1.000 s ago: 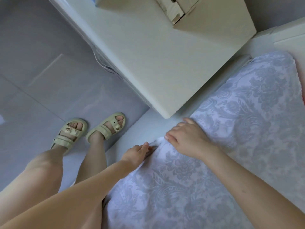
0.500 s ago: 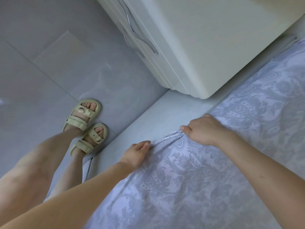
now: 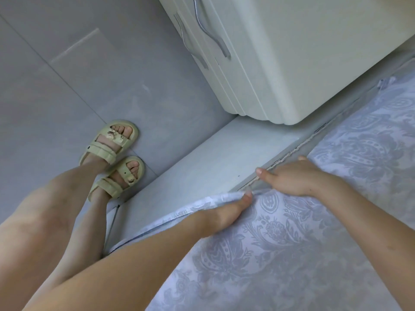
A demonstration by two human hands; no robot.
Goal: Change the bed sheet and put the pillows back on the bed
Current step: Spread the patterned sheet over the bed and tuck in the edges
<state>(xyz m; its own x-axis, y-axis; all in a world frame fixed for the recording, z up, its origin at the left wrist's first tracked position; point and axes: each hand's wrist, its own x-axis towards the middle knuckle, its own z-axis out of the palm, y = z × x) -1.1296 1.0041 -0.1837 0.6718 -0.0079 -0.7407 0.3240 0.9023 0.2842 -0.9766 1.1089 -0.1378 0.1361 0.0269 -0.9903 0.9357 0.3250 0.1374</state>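
sheet held beside bed frame
its hem is pinched by left hand; right hand fingers are hidden, grip cannot be told.

Bed sheet: spread across the near right. Bed frame ledge: runs along the sheet's left edge, between sheet and floor. Nightstand: far centre to right, on the floor, over the ledge's far end. Two feet: on the floor at left, just beside the ledge, one farther than the other. Left hand: on the sheet's left edge, holding it. Right hand: on the sheet just right and farther, fingers out of sight over the edge.
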